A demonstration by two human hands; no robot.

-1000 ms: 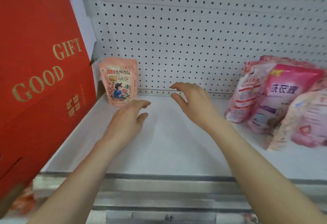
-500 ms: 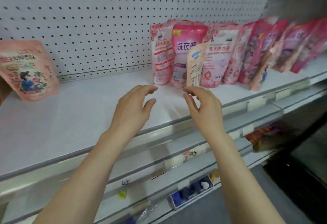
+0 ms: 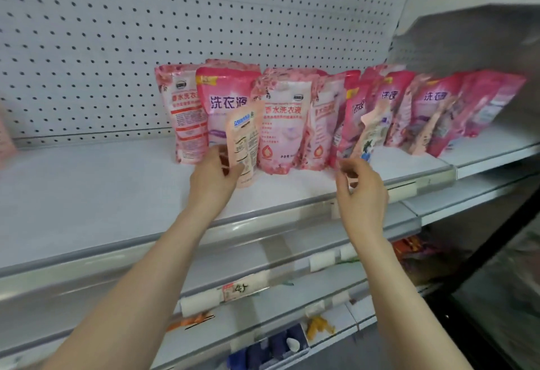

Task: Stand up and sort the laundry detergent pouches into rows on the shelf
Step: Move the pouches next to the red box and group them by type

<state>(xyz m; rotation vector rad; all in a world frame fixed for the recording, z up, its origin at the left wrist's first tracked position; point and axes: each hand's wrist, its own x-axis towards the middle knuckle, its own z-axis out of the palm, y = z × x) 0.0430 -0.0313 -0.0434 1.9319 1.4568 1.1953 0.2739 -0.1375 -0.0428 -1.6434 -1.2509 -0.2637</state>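
The left hand point(image 3: 214, 175) grips a peach pouch point(image 3: 244, 135) by its lower edge, thumb in front and fingers curled behind. The pouch stands upright, just ahead of the pink pouches point(image 3: 280, 124) crowded along the shelf's point(image 3: 87, 194) back right. The right hand point(image 3: 363, 191) hovers over the front edge, fingers curled (whether they pinch anything, I cannot tell), just below a second peach pouch point(image 3: 372, 132). Bare shelf runs leftward.

Glossy plastic pouches point(image 3: 280, 124) (crinkled film), matt white shelf point(image 3: 87, 194), perforated metal backboard point(image 3: 117, 33), paper price labels point(image 3: 236, 290)
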